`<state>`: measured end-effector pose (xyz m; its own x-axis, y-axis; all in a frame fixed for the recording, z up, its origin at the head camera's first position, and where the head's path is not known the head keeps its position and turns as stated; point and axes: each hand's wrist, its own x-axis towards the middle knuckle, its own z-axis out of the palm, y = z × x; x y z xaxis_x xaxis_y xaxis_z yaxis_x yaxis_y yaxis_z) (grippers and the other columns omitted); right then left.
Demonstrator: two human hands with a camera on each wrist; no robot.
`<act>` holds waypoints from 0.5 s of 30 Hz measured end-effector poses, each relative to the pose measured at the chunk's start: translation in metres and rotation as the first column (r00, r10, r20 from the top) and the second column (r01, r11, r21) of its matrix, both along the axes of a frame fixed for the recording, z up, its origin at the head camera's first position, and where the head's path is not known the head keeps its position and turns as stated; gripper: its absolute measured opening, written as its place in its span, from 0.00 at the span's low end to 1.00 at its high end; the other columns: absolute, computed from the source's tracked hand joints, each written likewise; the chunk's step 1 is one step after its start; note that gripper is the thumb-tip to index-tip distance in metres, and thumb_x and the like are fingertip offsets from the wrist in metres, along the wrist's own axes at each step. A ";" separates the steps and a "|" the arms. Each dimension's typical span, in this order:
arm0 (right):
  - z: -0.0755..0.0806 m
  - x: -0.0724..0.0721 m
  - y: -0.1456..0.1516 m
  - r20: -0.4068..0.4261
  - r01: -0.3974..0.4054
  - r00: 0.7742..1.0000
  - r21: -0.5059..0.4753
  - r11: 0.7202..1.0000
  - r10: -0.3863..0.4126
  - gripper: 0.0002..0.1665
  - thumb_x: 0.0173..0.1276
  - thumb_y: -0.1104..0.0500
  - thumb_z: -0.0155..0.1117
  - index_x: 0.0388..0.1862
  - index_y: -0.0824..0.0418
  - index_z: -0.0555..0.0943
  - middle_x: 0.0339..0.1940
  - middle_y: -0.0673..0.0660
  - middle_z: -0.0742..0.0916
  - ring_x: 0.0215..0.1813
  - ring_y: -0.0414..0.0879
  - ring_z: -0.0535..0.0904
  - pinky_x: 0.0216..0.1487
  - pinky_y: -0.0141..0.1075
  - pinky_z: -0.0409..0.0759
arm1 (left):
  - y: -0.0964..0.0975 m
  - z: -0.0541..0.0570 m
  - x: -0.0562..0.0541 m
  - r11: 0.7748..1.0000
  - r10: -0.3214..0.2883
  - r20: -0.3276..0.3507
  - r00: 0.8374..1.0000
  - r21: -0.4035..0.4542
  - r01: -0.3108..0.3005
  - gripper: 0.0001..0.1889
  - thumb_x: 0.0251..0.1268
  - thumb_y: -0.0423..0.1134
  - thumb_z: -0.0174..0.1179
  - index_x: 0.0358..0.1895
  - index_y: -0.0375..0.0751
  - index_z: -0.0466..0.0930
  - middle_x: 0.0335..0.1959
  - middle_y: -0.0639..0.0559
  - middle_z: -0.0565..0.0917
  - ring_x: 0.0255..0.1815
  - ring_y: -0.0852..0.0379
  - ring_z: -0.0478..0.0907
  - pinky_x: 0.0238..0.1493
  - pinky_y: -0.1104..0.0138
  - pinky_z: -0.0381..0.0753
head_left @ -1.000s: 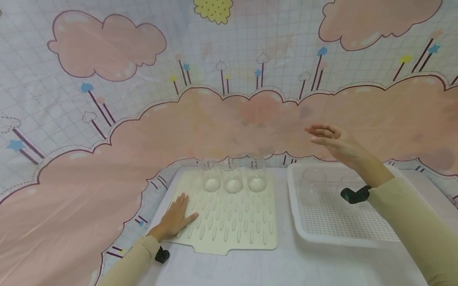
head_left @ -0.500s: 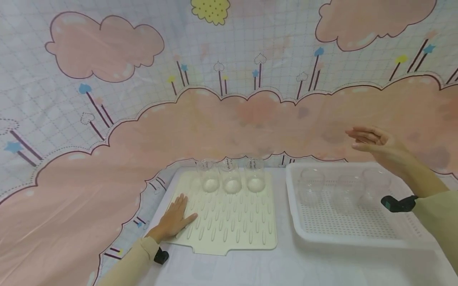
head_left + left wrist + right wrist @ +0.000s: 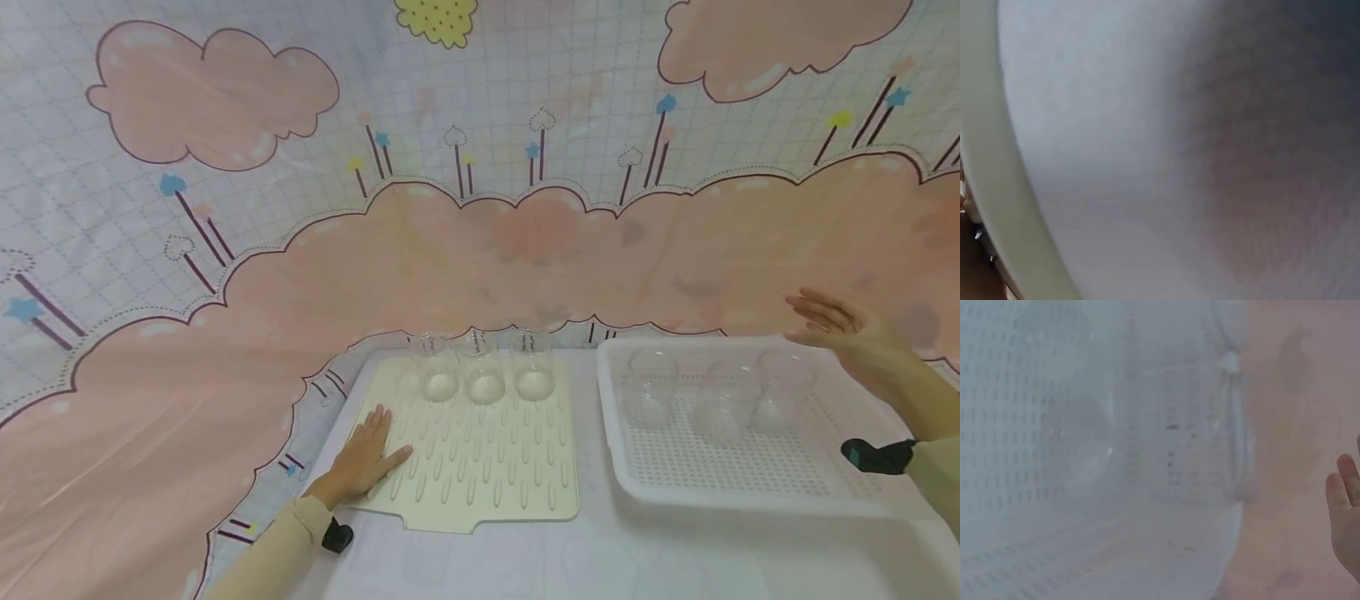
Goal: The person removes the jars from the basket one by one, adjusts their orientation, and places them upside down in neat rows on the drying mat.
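Note:
My left hand (image 3: 360, 458) lies flat on the left side of a cream drying mat (image 3: 495, 479) with raised oval ribs, thumb spread. Three clear glasses stand in a row along the mat's back: a left glass (image 3: 438, 379), a middle glass (image 3: 483, 379) and a right glass (image 3: 533, 379). Over the back right of a white perforated basket (image 3: 619, 467), my right hand (image 3: 858, 337) hovers with fingers extended, holding nothing. Inside the basket are three more clear glasses (image 3: 651, 396). In the right wrist view, fingertips (image 3: 1337, 490) show beyond the basket's rim, apart from the glasses.
A white cloth (image 3: 525, 558) covers the table under mat and basket. Behind it hangs a patterned curtain (image 3: 420, 267) with pink clouds. The left wrist view shows mostly blurred white cloth and the mat's pale edge (image 3: 988, 144).
My right hand has moved right, then slightly lower, from above the basket's left part towards its right end, uncovering the glasses there. My left hand stays in place on the mat.

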<state>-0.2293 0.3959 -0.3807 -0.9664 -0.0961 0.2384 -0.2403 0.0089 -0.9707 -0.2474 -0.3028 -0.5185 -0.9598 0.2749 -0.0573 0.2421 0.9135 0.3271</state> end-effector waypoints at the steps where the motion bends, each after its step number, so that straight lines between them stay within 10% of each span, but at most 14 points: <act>1: -0.003 0.001 0.003 0.012 0.008 1.000 0.006 1.000 -0.008 0.36 0.73 0.74 0.55 0.72 0.44 0.65 0.62 0.36 0.76 0.62 0.24 0.69 0.74 0.25 0.42 | 0.000 0.000 0.000 1.000 0.001 0.003 1.000 0.000 -0.001 0.50 0.73 0.65 0.49 0.77 0.24 0.43 0.79 0.31 0.42 0.79 0.34 0.37 0.77 0.44 0.37; 15: -0.042 0.005 0.034 0.104 -0.014 0.994 0.227 0.974 -0.010 0.38 0.73 0.72 0.57 0.66 0.33 0.61 0.60 0.28 0.71 0.57 0.20 0.66 0.74 0.25 0.34 | 0.000 0.002 -0.001 1.000 -0.005 0.006 1.000 -0.009 0.005 0.50 0.73 0.64 0.48 0.77 0.24 0.42 0.79 0.31 0.41 0.79 0.35 0.37 0.77 0.45 0.37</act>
